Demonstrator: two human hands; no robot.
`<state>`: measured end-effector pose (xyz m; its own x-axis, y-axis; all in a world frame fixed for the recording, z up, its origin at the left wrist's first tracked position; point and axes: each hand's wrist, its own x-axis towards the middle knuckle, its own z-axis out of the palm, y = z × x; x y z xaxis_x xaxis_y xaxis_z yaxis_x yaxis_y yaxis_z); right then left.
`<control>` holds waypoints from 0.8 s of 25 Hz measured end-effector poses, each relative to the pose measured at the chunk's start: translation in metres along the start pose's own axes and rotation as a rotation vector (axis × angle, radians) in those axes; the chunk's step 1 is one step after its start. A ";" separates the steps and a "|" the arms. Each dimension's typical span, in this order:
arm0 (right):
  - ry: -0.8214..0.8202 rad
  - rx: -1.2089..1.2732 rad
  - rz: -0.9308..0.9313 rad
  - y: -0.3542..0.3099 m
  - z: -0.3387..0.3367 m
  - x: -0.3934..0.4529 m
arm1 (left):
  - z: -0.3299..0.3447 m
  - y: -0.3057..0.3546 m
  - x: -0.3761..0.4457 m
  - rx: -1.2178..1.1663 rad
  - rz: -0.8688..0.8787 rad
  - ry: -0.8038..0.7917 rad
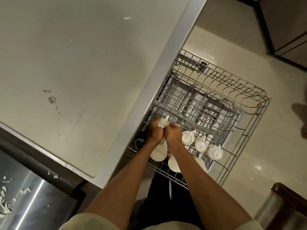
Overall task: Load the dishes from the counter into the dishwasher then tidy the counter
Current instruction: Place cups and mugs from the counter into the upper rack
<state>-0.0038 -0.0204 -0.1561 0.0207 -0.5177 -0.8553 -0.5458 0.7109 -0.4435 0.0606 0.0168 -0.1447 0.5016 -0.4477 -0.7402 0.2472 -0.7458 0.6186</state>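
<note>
The person leans over the pulled-out dishwasher rack (259, 113), both arms reaching down into its near left corner, so the loading step looks to be in hand, with a cup being seated. The left hand (153, 133) has its fingers curled round an upside-down cup (163, 125), whose printed base faces up just beyond the knuckles. The right hand (172, 134) presses close against the left with fingers bent; whether it shares the grip on that cup or holds something else cannot be told. Under the wrists lie pale saucers (158, 152), partly hidden by the arms. To the right of the hands, three more cups (200, 146) sit base-up in a row along the near side of the rack. The far half of the rack holds only bare wires and prongs. The next move probably calls for settling the cup steady between the prongs and letting go without knocking its neighbours. The counter (66, 63) to the left shows crumbs and stains but no dishes in view, so wiping likely remains.
</note>
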 end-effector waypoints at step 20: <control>-0.062 0.099 0.135 0.004 0.017 0.022 | -0.004 -0.011 0.032 -0.031 -0.134 -0.069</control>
<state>0.0087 -0.0214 -0.1812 0.0064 -0.3864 -0.9223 -0.4621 0.8168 -0.3454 0.0766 0.0129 -0.1742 0.4046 -0.3788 -0.8324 0.3343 -0.7859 0.5202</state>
